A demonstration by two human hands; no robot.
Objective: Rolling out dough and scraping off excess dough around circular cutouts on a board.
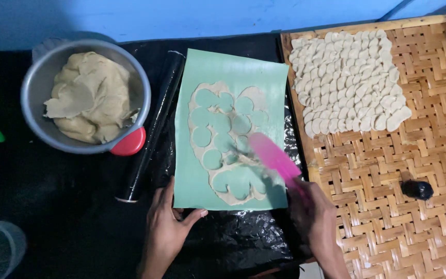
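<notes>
Left hand (167, 227) pinning mat (231, 129) lower centre, right hand (313, 214) gripping pink scraper (273, 156), lifting dough scraps (223, 139); probably needs gentle sliding underneath.

A pale green mat (231, 67) lies flat, its near edge under the left hand (166, 227). On it spreads thin beige dough (218, 116) (riddled with round holes). The right hand (313, 214) holds a pink scraper (273, 157), blade on the dough.
</notes>
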